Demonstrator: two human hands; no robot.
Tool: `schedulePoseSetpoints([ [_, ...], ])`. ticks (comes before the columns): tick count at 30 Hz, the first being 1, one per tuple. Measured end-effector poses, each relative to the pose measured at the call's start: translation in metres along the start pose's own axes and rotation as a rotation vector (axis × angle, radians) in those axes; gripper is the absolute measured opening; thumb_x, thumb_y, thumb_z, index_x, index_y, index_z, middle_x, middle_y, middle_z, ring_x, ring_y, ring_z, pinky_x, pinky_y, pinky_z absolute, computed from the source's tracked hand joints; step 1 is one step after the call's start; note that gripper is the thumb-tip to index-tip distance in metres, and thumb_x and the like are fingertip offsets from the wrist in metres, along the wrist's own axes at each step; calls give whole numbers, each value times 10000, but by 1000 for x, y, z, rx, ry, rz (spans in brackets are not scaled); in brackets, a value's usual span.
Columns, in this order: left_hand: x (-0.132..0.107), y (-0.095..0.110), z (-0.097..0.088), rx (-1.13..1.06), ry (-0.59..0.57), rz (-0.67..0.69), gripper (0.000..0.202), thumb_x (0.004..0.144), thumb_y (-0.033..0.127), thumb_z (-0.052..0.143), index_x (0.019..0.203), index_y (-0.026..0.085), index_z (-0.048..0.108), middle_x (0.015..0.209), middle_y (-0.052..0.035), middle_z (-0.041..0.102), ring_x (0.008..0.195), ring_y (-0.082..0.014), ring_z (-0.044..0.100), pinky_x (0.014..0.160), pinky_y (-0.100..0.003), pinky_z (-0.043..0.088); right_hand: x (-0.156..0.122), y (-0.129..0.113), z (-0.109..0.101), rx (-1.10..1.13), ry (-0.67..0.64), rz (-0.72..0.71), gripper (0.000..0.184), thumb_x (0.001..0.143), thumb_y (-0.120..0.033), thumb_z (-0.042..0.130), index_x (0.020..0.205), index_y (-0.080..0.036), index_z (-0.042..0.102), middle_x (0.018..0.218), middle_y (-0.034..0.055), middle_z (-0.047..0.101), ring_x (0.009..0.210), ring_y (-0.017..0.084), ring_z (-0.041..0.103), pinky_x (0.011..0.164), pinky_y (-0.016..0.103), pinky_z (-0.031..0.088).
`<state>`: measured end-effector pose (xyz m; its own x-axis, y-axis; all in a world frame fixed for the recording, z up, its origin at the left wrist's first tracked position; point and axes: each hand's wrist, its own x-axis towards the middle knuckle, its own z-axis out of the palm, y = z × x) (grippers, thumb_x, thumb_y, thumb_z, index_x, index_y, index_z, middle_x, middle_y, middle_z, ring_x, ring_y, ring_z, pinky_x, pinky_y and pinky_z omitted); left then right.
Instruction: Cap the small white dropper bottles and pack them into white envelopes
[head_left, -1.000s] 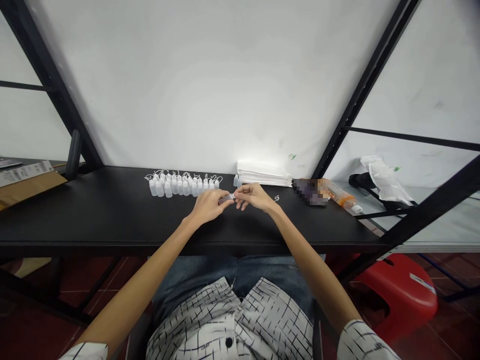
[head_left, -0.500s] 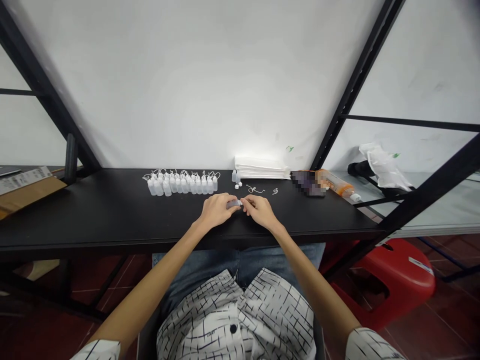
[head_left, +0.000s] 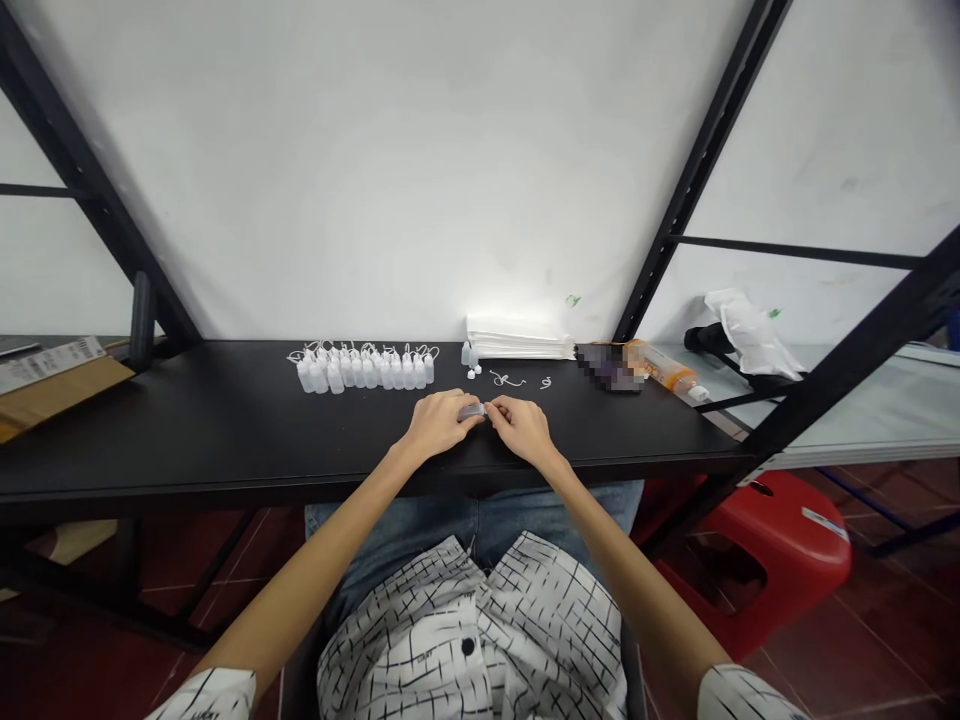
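Both hands have dropped from beside the bottle row toward the near edge of the black worktop, and they now sit closer together. Behind it rises a white wall, crossed by the black steel shelving frame. A red plastic stool stands on the floor at lower right, and a cardboard parcel lies at far left. Along the back of the worktop are a stack of white sheets, an orange-marked tube and, left of centre, a tight row of plastic dropper bottles. Small white caps and loose white thread loops lie nearby. At centre, the left hand is closed around a small plastic dropper bottle, held on its side just above the worktop, while the right hand pinches its far end. A hold this fine is likely steadiest with the wrists low and the fingertips doing the work.
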<state>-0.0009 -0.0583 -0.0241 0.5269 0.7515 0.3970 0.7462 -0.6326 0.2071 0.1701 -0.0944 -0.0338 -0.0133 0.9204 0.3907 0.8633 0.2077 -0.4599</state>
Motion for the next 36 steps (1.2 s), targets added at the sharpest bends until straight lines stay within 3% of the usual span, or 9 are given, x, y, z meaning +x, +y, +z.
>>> schedulePoseSetpoints([
  [4,0,1,1,20,-1,8,236,891,359,572,1041,243,713,955,-40,702,902,-217,652,662,-263,425,0,0,0,-4,3,-8,274,938,-352,488,861,-232,722,747,23,714,700,176,637,581,250,303],
  [12,2,-3,-2,-48,-5,54,226,876,374,582,1010,258,723,951,-25,717,864,-211,654,659,-260,420,1,9,0,315,-63,86,265,873,-424,559,830,-219,721,670,5,704,647,157,643,618,236,415],
  [21,4,-7,-3,-28,-10,80,246,880,331,539,1008,244,730,944,-45,721,874,-218,652,667,-262,431,6,6,1,414,-94,144,265,845,-430,601,790,-203,727,694,10,719,587,135,627,627,242,444],
  [27,4,-10,-3,-57,-14,79,229,882,352,546,976,260,733,931,-31,717,866,-216,651,662,-262,426,-2,-6,2,305,-18,204,226,868,-410,585,802,-246,727,732,2,733,712,174,670,654,252,419],
  [36,5,-13,-5,-67,-30,72,207,873,341,564,965,261,732,925,-22,709,843,-209,652,659,-272,414,-12,-23,11,-15,60,160,253,949,-367,488,933,-246,711,896,57,736,814,211,661,618,265,340],
])
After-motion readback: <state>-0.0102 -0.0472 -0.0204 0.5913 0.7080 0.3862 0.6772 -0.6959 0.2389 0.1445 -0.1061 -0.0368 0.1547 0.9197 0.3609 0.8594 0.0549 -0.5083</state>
